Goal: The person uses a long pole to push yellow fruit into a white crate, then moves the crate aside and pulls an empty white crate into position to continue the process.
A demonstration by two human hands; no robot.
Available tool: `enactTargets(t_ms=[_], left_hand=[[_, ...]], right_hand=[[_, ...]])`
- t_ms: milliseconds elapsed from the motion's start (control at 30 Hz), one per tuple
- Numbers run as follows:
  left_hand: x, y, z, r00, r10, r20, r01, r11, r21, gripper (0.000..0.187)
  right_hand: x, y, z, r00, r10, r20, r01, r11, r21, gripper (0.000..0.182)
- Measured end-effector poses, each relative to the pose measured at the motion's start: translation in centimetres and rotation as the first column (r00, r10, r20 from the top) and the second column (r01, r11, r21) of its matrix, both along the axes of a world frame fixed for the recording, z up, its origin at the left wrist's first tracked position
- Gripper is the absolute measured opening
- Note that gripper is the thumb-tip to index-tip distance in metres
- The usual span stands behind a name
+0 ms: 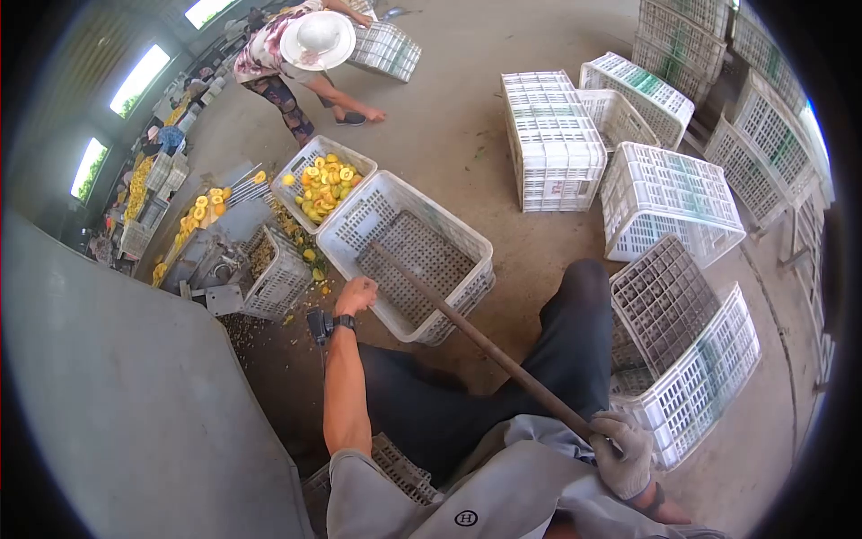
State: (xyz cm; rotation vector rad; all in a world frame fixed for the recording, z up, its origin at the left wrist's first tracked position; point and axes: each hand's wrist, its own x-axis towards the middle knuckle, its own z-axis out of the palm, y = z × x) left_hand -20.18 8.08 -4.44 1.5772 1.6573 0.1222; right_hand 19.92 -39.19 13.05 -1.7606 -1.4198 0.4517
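Note:
My left hand (pixel 357 295), bare and with a watch at the wrist, is closed at the near left rim of a white plastic crate (pixel 424 310); its fingertips are partly hidden. My right hand (pixel 622 454), in a pale work glove, is wrapped round the lower end of a long wooden pole (pixel 503 361). The pole slants away from me across the crate's near rim, its far end inside the crate over the mesh floor. Against the crate's far left side stands another crate (pixel 285 183), holding cut yellow-orange fruit (pixel 328 187).
At left, a metal machine (pixel 215 260) has fruit halves (pixel 205 208) beside it and a scrap-filled crate (pixel 280 280). A grey panel (pixel 135 386) borders my left. Stacked and tipped crates (pixel 552 135) stand at right. A person in a white hat (pixel 317 40) bends ahead, near another crate.

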Motion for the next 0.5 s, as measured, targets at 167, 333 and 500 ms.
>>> enactTargets(t_ms=[167,333,500], left_hand=[[-1.0,0.8,-1.0,0.999,-0.029,-0.039,0.028,0.999,-0.042,0.031],[0.3,0.6,-0.1,0.999,0.003,-0.033,-0.005,0.998,-0.064,0.036],[0.6,1.7,-1.1,0.999,-0.004,0.046,0.008,0.997,-0.072,0.038]], right_hand=[[0.1,-0.2,-0.3,1.000,-0.002,0.010,0.003,1.000,-0.010,0.024],[0.0,-0.1,-0.5,0.999,-0.025,-0.024,0.024,0.999,-0.024,0.023],[-0.2,0.4,0.5,0.999,-0.016,-0.048,0.014,1.000,-0.025,0.026]])
